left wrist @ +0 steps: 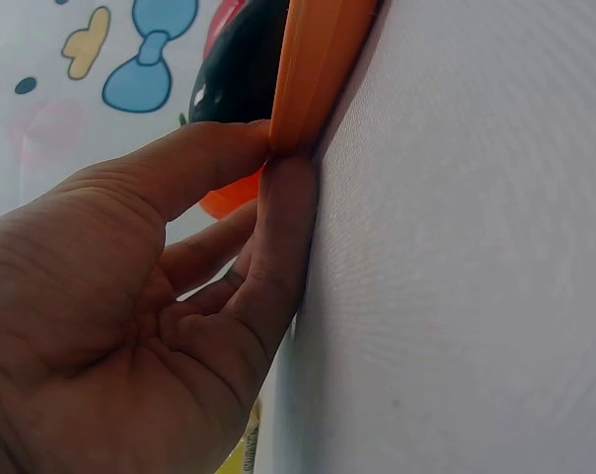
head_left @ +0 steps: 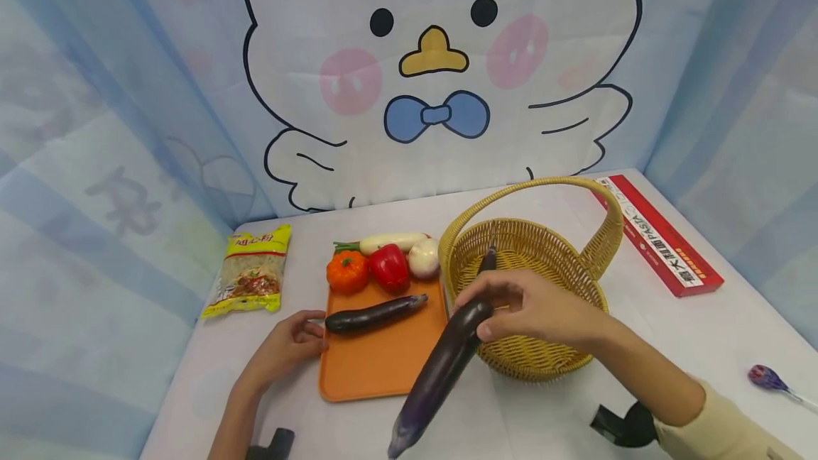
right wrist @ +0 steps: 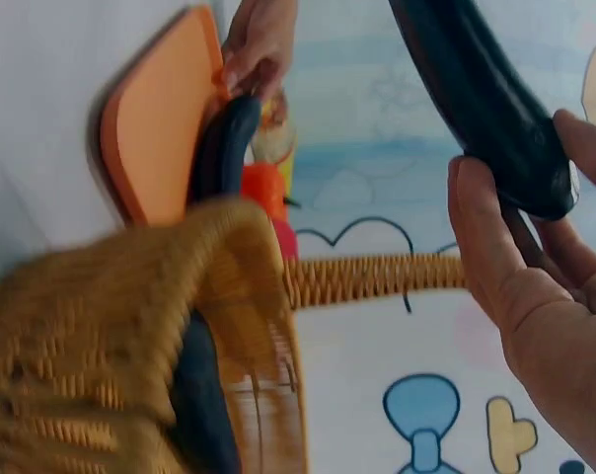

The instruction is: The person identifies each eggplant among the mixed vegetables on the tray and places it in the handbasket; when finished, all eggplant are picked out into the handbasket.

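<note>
My right hand [head_left: 537, 307] grips a long dark purple eggplant [head_left: 441, 375] near its upper end. The eggplant slants down toward the front, between the orange tray [head_left: 377, 371] and the wicker basket [head_left: 537, 368]. Inside the basket lies another eggplant [right wrist: 204, 395], partly hidden by the right hand in the head view. A third eggplant [head_left: 375, 314] rests across the tray. At the tray's left edge, my left hand [head_left: 290, 346] pinches the rim between thumb and fingers, as the left wrist view shows.
An orange pumpkin [head_left: 348, 272], red pepper [head_left: 389, 267], white onion [head_left: 424, 258] and white radish [head_left: 393, 241] sit at the tray's back. A yellow noodle bag [head_left: 251, 272] lies left, a red pasta box [head_left: 664, 240] back right, a lollipop [head_left: 767, 378] far right.
</note>
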The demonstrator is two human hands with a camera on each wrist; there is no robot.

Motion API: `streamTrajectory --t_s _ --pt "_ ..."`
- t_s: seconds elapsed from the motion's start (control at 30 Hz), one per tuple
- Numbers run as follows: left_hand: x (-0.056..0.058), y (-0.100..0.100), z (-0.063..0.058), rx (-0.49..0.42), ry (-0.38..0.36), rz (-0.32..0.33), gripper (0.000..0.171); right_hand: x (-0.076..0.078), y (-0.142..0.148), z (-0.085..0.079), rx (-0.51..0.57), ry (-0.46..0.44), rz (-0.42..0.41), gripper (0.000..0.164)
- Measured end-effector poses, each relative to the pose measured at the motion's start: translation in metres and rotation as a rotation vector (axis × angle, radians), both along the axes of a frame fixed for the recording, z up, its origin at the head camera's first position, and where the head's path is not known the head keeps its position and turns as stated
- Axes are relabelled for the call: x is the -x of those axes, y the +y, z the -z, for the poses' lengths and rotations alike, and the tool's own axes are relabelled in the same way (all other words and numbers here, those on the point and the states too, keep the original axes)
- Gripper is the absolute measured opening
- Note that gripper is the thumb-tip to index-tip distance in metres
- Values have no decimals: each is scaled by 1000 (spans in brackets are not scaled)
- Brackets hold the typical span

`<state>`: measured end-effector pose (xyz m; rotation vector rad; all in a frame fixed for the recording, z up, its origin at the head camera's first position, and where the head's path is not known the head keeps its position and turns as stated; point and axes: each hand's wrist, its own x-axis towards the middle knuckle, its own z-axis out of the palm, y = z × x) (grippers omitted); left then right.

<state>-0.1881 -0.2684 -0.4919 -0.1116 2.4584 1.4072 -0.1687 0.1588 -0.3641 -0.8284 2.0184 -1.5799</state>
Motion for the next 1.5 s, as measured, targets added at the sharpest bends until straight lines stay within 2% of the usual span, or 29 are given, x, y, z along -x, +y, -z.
streamTrajectory --t_s 0.3,0.6,0.83,1.2,1.5 --pt "1 0 0 -8 0 8 56 28 36 -10 24 81 -169 33" --pt "3 -4 3 9 5 7 57 50 58 -22 -89 146 -210 33" --pt "4 -5 6 -8 -2 8 59 68 66 -28 -159 155 -186 33" --pt "3 -4 3 -21 -6 14 58 88 70 -33 -257 180 -54 30" --pt "3 -4 3 -48 -4 20 58 101 73 -29 -316 177 -61 32"
